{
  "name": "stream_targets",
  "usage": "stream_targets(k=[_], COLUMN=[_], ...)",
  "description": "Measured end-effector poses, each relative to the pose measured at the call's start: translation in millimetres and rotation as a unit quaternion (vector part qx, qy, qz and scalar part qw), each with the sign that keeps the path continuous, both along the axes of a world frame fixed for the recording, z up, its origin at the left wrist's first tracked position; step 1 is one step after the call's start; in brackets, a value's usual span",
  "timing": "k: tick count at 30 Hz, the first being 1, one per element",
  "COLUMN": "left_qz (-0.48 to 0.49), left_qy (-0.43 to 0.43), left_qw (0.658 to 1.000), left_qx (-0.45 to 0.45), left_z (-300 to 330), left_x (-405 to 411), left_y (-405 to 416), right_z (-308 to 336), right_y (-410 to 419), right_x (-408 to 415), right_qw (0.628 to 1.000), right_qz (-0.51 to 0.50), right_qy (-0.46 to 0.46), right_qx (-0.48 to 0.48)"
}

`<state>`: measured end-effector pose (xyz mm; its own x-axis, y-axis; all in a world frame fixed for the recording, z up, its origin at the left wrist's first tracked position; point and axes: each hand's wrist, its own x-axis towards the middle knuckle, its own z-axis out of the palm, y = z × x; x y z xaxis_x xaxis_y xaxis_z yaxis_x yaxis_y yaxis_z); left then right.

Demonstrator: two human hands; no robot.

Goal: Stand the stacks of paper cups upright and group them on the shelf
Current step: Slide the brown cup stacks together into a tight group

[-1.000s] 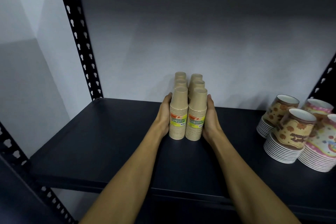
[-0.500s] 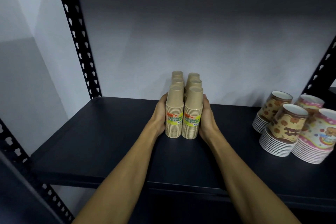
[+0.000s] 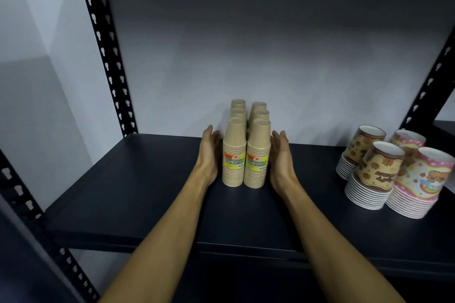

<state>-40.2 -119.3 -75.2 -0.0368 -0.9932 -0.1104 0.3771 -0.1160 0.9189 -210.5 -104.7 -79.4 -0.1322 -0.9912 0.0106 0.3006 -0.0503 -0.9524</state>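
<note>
Two bare forearms reach in from the near edge over the dark shelf (image 3: 128, 206), one on each side of a block of kraft paper cup stacks (image 3: 246, 145). Left hand (image 3: 209, 152): fingers straight and together, palm turned toward the left flank of the block, holding nothing; a narrow dark gap shows between palm and cups, though whether the heel of the hand touches the lowest rims cannot be told. Right hand (image 3: 282, 155): same posture mirrored, fingers extended, palm facing the right flank, holding nothing, fingertips just clear of the cup wall. The block stands mid-shelf, upright, mouths down, two columns wide and three rows deep, running from the hands back toward the grey rear wall (image 3: 270, 44). Near-left stack (image 3: 234, 155) and near-right stack (image 3: 257, 155) touch side by side; each carries a yellow label reading "DISPOSABLE TABLEWARE". Behind them only the upper cups of the four farther stacks show, the farthest pair close to the wall. Well apart, at the right end of the shelf, four stacks of printed paper cups (image 3: 394, 170) sit grouped, mouths down and leaning left: two brown-and-cream, two pink-patterned. Perforated black uprights frame the bay, the left post (image 3: 108, 51) at the far left corner, the right post (image 3: 428, 81) at the far right.
</note>
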Motion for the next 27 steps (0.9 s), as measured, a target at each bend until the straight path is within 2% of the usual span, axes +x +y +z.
stream_targets(k=[2,5,9,12,19,27], left_qz=[0.037,0.098,0.111,0.089,0.065,0.072], left_qy=[-0.027,-0.131,-0.252,-0.323,-0.389,-0.420], left_qw=[0.999,0.986,0.954,0.933,0.908,0.894], left_qx=[0.002,-0.019,-0.115,-0.127,-0.142,-0.137], left_z=[-8.0,-16.7,-24.2,-23.4,-25.2,-22.2], left_x=[1.2,3.5,9.3,9.3,4.5,2.0], left_y=[6.0,33.8,78.5,87.6,86.3,88.4], right_z=[-2.5,-4.6,-14.4,-18.5,-18.3,-19.6], right_y=[7.9,29.7,58.1,68.6,69.7,66.7], right_x=[-6.0,-13.7,-18.2,-15.8,-11.1,-11.8], right_qw=[0.998,0.987,0.969,0.958,0.935,0.932], right_qz=[-0.054,-0.112,-0.086,-0.074,-0.058,-0.059], right_qy=[0.025,0.111,0.223,0.262,0.329,0.335], right_qx=[0.005,0.006,-0.055,-0.087,-0.116,-0.123])
